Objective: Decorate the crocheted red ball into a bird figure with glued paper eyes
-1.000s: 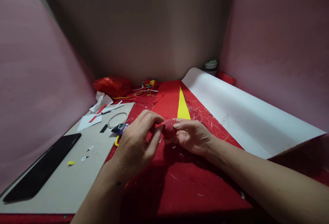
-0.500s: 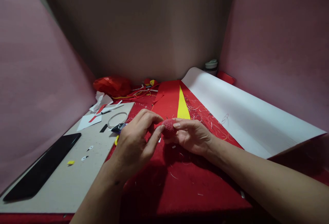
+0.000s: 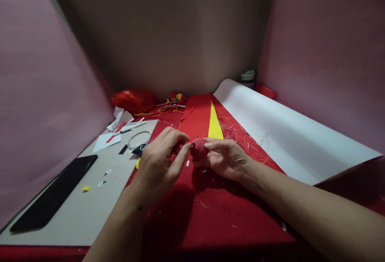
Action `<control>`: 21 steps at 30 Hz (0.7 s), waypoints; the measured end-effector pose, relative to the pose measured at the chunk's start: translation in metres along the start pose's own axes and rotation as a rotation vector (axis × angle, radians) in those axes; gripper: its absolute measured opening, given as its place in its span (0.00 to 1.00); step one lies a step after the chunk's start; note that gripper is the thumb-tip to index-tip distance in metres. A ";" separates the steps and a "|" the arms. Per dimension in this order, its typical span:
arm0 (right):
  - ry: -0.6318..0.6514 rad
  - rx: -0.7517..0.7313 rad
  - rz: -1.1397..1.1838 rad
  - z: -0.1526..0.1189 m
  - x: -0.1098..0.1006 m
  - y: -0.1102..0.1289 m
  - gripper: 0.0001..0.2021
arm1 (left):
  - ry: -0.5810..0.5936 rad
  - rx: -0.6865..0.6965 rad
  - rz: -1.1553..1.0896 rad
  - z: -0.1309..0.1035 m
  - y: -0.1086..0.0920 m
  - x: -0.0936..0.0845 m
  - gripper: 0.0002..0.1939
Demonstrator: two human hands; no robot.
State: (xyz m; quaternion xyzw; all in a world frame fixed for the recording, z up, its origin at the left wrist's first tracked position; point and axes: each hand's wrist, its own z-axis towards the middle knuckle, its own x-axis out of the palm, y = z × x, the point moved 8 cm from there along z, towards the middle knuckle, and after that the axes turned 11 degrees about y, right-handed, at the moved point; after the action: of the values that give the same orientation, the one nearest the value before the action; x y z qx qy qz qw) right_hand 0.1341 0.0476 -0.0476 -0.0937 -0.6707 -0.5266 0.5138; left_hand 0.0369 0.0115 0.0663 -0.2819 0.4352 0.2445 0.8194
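The right hand point(image 3: 222, 157) holds a rounded red piece with a mesh-like texture point(image 3: 198, 147) in front of the person, above the red cloth point(image 3: 240, 218), its thumb pressing the near face and its fingers curled beneath. The left hand point(image 3: 161, 155) is at the left side of the same piece, thumb tip against or just beside its edge and index finger bent above; I cannot tell whether thumb and index pinch anything between them

Beyond the hands a red ribbed sheet point(image 3: 197, 113) lies flat, with a yellow wedge-shaped sheet point(image 3: 215, 123) along its right edge. Loose threads and small white scraps dot the cloth around them. To the right a large white sheet point(image 3: 285, 129) slants across the table, a lidded cup point(image 3: 248, 77) standing behind its far end

On the left, a grey board point(image 3: 72, 218) carries a long black slab point(image 3: 54, 193), a yellow scrap point(image 3: 86, 189), two small white cutouts with dark marks, a grey ring point(image 3: 138, 140) and a white pen point(image 3: 130, 128). A red plastic bag point(image 3: 132, 100) sits beyond the board
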 end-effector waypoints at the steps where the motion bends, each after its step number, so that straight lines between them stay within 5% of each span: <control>1: -0.003 0.000 0.000 0.000 0.000 0.000 0.09 | 0.000 -0.001 -0.004 0.000 0.000 0.000 0.04; 21: 0.001 0.005 -0.011 0.002 0.000 -0.001 0.07 | 0.047 0.044 -0.088 0.001 -0.003 0.005 0.08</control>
State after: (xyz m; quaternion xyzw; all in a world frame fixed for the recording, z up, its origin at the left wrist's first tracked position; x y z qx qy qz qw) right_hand 0.1326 0.0488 -0.0483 -0.0883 -0.6723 -0.5278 0.5114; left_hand 0.0416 0.0111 0.0632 -0.2882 0.4468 0.1918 0.8249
